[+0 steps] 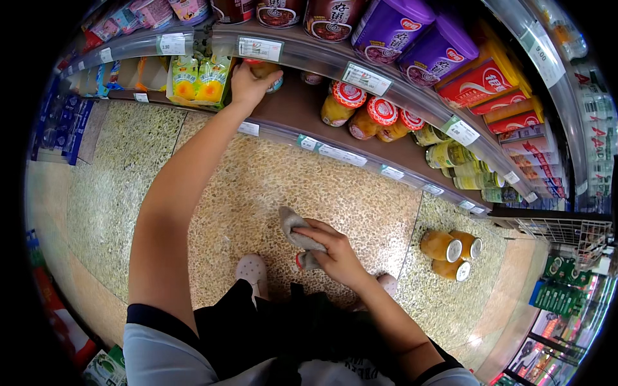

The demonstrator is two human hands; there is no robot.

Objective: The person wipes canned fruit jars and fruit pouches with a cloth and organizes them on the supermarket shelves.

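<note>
My left hand reaches onto the bottom shelf, its fingers around a glass jar with a red lid, partly hidden by the hand and the shelf edge above. Beside it on the left stands an open carton of yellow-green fruit drink packs. Lower down, above the floor, my right hand grips a folded grey cloth. Several jars of fruit with red-and-white lids stand on the shelf, to the right of the held jar.
Three jars of orange fruit are grouped on the speckled floor at the right. Narrow green-yellow jars line the shelf's right part. Purple tubs fill the shelf above. A wire basket is at the far right.
</note>
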